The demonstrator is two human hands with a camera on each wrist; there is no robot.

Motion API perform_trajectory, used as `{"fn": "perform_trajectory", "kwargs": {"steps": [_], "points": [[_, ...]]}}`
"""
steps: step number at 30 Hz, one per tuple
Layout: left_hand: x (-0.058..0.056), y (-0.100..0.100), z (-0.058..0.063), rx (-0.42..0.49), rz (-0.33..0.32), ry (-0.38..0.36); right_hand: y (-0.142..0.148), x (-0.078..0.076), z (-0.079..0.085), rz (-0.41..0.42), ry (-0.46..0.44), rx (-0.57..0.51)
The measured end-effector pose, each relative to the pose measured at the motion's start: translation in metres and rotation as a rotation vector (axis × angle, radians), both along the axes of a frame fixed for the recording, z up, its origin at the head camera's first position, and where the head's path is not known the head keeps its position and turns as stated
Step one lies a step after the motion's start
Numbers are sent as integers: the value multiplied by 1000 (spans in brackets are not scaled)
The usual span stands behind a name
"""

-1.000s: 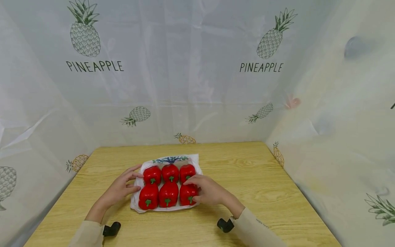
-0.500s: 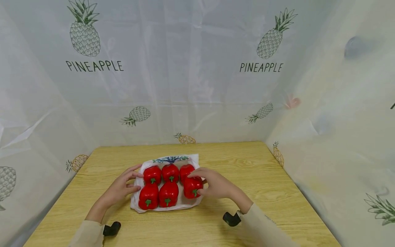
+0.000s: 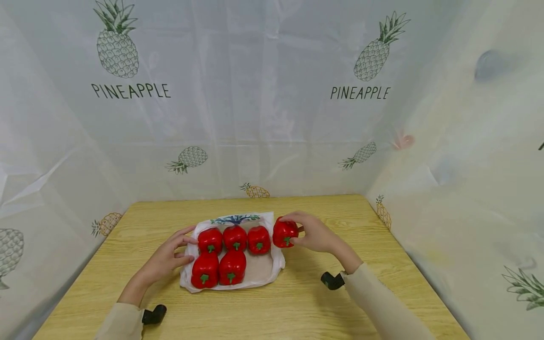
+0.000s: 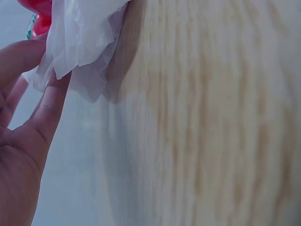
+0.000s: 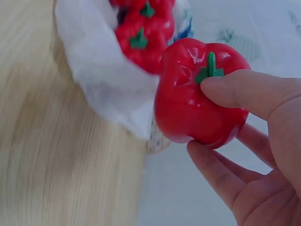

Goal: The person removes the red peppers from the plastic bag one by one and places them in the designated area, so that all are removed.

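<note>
A red bell pepper (image 3: pixel 284 232) with a green stem is gripped in my right hand (image 3: pixel 315 233), just off the right edge of a paper-lined tray (image 3: pixel 260 271). In the right wrist view the thumb presses beside the stem of this pepper (image 5: pixel 188 108) and the fingers curl underneath. Several more red peppers (image 3: pixel 232 267) lie in two rows in the tray, where a bare patch shows at the front right corner. My left hand (image 3: pixel 163 259) rests at the tray's left edge, fingers loosely spread. The left wrist view has its fingers touching the white paper (image 4: pixel 84 37).
The tray sits on a wood-grain table (image 3: pixel 340 226). A pale curtain with pineapple prints (image 3: pixel 272 118) stands behind and along both sides. Black wrist mounts (image 3: pixel 332 281) stick out from the sleeves.
My right hand has lifted the front right pepper out of the tray and carried it right and away from me, past the tray's edge. The left hand has stayed put.
</note>
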State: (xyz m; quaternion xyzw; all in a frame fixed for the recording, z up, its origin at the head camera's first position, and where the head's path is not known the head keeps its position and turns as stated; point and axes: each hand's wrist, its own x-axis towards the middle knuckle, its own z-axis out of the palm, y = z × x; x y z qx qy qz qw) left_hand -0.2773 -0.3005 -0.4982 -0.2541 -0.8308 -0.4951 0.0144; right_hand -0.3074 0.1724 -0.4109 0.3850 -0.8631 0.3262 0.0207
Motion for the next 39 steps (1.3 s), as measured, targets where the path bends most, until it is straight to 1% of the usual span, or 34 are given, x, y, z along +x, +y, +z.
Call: {"fn": "perform_trajectory", "kwargs": {"steps": [6,10,14,22,25,29,33,36,39], "points": [[-1,-1,-1,-5,-20,41,16,-22,-4,-58,2,27],[-1,-1,-1,0,-35,65,23,-37,-10,-96,14,59],[-1,0,-1,4,-35,74,28,-50,-18,-118,29,79],[-1,1,0,1,-15,63,30,-69,-26,-134,17,128],[0,0,0,-3,-10,70,27,-76,-26,-134,8,145],[0,0,0,-8,-6,75,24,-83,-27,-130,4,162],[-1,-1,0,-11,-2,73,24,-89,-28,-130,19,185],[-1,-1,0,-7,-4,73,25,-93,-30,-144,2,195],[-1,-1,0,-8,-3,72,28,-96,-32,-156,-35,189]]}}
